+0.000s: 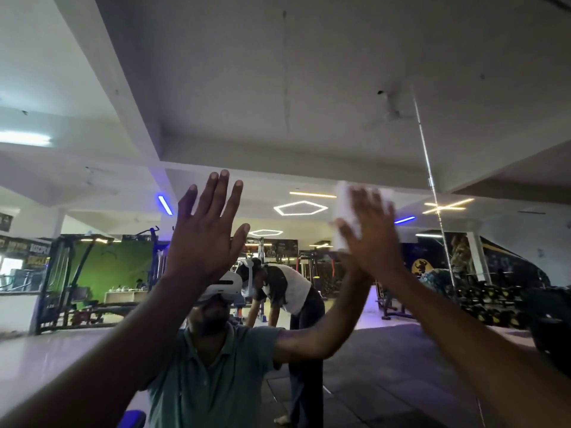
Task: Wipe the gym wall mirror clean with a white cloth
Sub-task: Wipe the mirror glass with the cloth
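Your left hand point(205, 233) is raised flat against the mirror point(309, 103), fingers spread and grasping nothing, at about 9 o'clock from the cloth. Your right hand point(369, 234) presses the white cloth point(347, 211) onto the glass with an open palm, blurred; the cloth shows at its 11 o'clock edge. A vertical mirror seam point(432, 180) runs at 3 o'clock of that hand.
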Motion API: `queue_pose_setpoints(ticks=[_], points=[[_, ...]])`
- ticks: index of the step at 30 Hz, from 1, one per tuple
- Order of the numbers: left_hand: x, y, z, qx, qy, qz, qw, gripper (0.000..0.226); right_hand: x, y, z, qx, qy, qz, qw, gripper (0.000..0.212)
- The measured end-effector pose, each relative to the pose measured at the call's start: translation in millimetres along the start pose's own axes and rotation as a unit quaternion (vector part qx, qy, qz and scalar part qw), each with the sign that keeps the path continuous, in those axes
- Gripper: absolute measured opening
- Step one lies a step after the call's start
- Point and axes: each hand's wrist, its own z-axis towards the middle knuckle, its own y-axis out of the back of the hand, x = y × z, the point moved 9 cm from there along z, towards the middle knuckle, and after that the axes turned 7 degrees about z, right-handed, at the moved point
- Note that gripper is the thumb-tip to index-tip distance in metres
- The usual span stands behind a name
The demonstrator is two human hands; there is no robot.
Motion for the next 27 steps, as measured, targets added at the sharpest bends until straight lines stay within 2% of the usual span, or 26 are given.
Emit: queue_pose_setpoints(ticks=[3,5,7,10,12,14,16,18,20,21,23,25,27], points=[[-2.0,-1.0,-1.1,0.002,0.01,-0.001,1.0,0.072,-62.1,17.3,4.7,-0.009,-0.168,0.009,0.986,0.101],[-2.6,-1.2,-1.3,0.001,0.014,-0.001,1.0,0.072,-37.8,15.4,9.0,-0.043,-0.237,0.052,0.969,0.1],[-2.2,-1.7,-2.2,0.001,0.014,-0.004,1.0,0.072,39.1,3.0,11.9,-0.065,-0.169,0.053,0.982,0.087],[-1.5,-1.9,-1.8,0.002,0.002,-0.01,1.0,0.069,163.8,-28.1,2.3,-0.008,0.037,0.046,0.998,0.069],[0.4,-3.2,-0.4,0.009,-0.004,-0.012,1.0,0.068,175.3,-26.4,3.8,0.024,0.119,0.064,0.99,0.065],[1.1,-4.6,-0.8,0.015,-0.004,-0.01,1.0,0.068,122.1,-20.6,9.4,0.032,0.127,0.056,0.99,0.067],[1.6,-6.5,-1.5,0.02,-0.009,-0.011,1.0,0.068,36.6,-3.5,13.4,0.01,0.047,0.021,0.999,0.071],[1.7,-7.4,-2.2,0.024,-0.011,-0.01,1.0,0.069,-33.9,14.2,8.1,0.001,-0.078,0.031,0.996,0.075],[0.5,-7.4,-1.5,0.028,-0.006,-0.008,1.0,0.069,-45.5,15.8,3.3,-0.017,-0.188,0.043,0.981,0.083],[-0.5,-6.7,-0.9,0.028,-0.004,-0.01,1.0,0.07,-29.0,13.9,1.6,-0.031,-0.204,0.038,0.978,0.085],[-2.3,-6.8,-0.5,0.035,0.001,-0.015,0.999,0.07,34.0,4.7,-3.3,-0.039,-0.136,0.014,0.99,0.077],[-2.5,-8.5,0.6,0.046,-0.008,-0.018,0.999,0.071,102.7,-17.7,-16.3,0.009,0.008,-0.001,1.0,0.073],[2.7,-7.0,0.8,0.054,-0.018,-0.025,0.998,0.071,133.4,-24.2,-29.8,0.06,0.121,0.011,0.991,0.071]])
